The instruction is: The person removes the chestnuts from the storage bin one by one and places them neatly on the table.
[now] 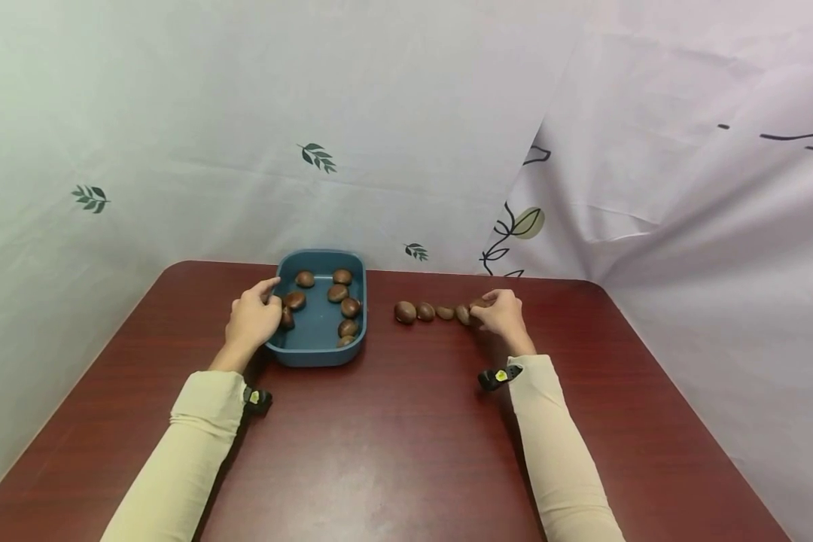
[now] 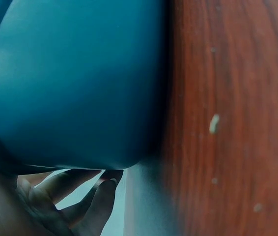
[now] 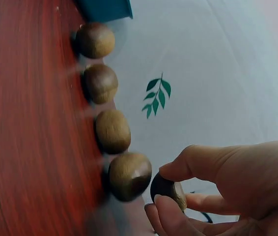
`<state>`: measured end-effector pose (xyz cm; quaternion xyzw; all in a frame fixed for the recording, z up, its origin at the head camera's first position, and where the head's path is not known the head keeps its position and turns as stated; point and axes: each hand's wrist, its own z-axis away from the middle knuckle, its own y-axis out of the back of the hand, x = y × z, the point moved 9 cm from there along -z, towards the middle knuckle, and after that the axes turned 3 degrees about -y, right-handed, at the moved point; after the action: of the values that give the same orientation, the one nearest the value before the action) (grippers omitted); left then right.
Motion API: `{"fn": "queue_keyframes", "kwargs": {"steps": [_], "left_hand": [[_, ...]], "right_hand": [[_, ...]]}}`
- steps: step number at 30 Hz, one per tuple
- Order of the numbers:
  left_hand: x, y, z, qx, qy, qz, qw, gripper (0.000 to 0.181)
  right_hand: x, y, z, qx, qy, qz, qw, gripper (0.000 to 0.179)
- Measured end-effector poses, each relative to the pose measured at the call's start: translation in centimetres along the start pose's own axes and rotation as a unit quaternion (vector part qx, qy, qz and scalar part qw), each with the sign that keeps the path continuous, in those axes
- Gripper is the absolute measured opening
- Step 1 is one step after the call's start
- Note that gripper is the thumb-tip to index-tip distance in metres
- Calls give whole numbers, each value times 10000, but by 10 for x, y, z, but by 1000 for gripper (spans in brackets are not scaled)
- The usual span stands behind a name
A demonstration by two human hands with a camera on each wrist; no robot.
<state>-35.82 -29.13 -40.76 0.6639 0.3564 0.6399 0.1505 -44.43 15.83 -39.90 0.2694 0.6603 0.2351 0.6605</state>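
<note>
My right hand (image 1: 503,316) pinches a chestnut (image 3: 168,191) between thumb and fingers at the right end of a row of several chestnuts. Beside the held one lies a brown chestnut (image 3: 130,177) with a pale base, and the row runs left to the end chestnut (image 1: 405,312) near the container. My left hand (image 1: 252,320) holds the left side of a blue plastic container (image 1: 320,357), its fingers (image 2: 99,204) against the outer wall. Several more chestnuts lie inside, among them one near the back, a glossy chestnut (image 1: 305,279).
The dark red wooden table (image 1: 379,444) has rounded back corners. Behind it hangs a pale cloth (image 1: 406,135) printed with leaves, close to the table's back edge and folded at the right.
</note>
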Motion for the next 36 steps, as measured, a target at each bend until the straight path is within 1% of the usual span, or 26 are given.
{"fn": "queue_keyframes", "kwargs": {"steps": [6,15,22,28,31,36], "left_hand": [[-1,0,1,-12,-6,-2,10000,53],[-3,-1,1,-50,15,33,10000,53],[-3,-1,1,-56,38,36,10000,53],[-2,-1,1,-53,31,25,10000,53],[-2,-1,1,-67,33,25,10000,53],[-1,-1,-1,-47,13,16,10000,53]], "right_hand": [[11,1,-3,-12,-126,16,9999,38],[23,2,-6,63,-305,271,9991,38],[33,0,-8,-9,-477,456,9978,40],[33,0,-8,55,-386,637,9972,41],[33,-1,-7,50,-384,637,9972,41],[35,-1,-7,18,-441,440,9981,42]]}}
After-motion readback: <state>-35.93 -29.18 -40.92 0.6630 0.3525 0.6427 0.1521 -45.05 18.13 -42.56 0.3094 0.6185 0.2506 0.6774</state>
